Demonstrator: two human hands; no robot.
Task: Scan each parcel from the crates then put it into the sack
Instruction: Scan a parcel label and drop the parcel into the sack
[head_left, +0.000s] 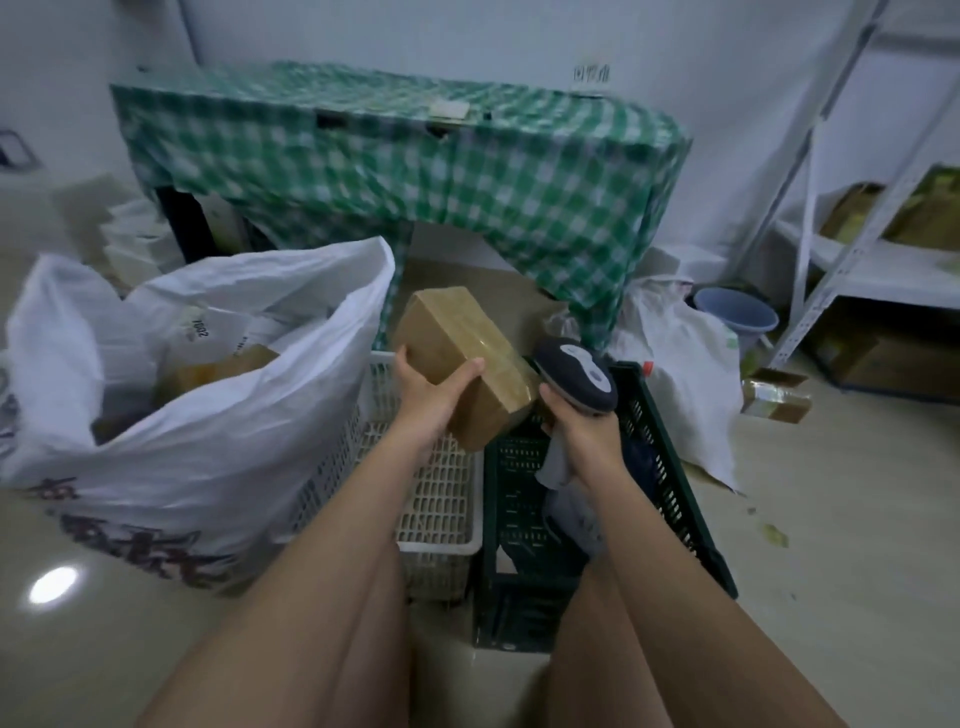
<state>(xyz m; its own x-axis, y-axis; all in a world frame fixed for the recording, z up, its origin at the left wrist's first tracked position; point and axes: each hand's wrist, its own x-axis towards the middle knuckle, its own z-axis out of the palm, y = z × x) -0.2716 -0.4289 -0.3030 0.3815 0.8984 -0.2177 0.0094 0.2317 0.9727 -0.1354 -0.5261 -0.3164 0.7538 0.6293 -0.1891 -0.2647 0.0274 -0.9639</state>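
Note:
My left hand (428, 387) grips a brown cardboard parcel (462, 348) wrapped in clear tape, held tilted above the white crate (441, 499). My right hand (576, 421) holds a dark handheld scanner (576, 374) right beside the parcel's right end, over the dark green crate (670, 467). A grey soft parcel (571, 504) lies in the green crate. The big white sack (208, 415) stands open at the left, with brown parcels (218, 371) inside it.
A table under a green checked cloth (415, 171) stands behind the crates. To the right are a crumpled white bag (680, 374), a blue bucket (737, 312), a small taped box (776, 400) on the floor and metal shelving (857, 249) with cartons.

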